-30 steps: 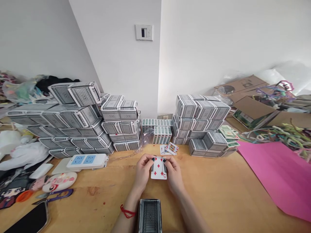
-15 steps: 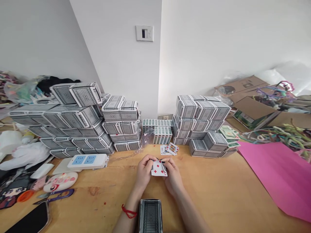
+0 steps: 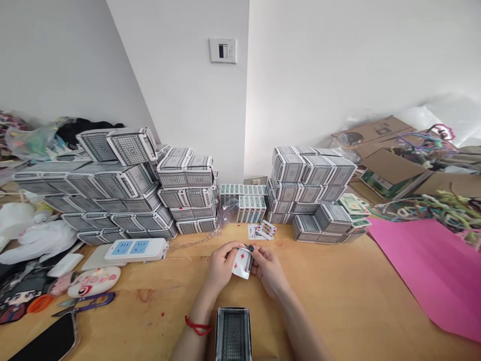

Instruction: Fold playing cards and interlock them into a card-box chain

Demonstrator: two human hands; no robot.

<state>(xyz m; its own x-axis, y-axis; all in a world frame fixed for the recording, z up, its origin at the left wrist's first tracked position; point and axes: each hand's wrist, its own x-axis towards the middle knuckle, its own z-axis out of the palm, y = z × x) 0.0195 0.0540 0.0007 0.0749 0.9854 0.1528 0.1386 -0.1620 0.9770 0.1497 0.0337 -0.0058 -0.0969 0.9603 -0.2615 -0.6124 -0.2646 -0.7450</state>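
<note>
Between my two hands is a playing card (image 3: 241, 262) with red diamonds on its face, tilted toward me. My left hand (image 3: 222, 263) pinches its left side and upper edge, fingers closed. At the card's right and top edges, my right hand (image 3: 266, 265) is closed too, thumb at the upper corner. A dark patterned strip shows along the card's right side; whether it is a fold or another card I cannot tell. Just beyond lie several loose playing cards (image 3: 262, 230). An open-topped box made of cards (image 3: 233, 333) stands between my forearms.
Stacked card boxes rise at the left (image 3: 120, 183) and right (image 3: 313, 175). Decks of cards (image 3: 251, 208) stand at the back. Leftward are a power strip (image 3: 136, 249), thread snips (image 3: 84, 302) and a phone (image 3: 47, 341). Pink paper (image 3: 428, 271) lies at right.
The card has turned in my hands, now slanting, with fewer diamonds showing. My right thumb has shifted to its upper corner. The box and stacks stay in place.
</note>
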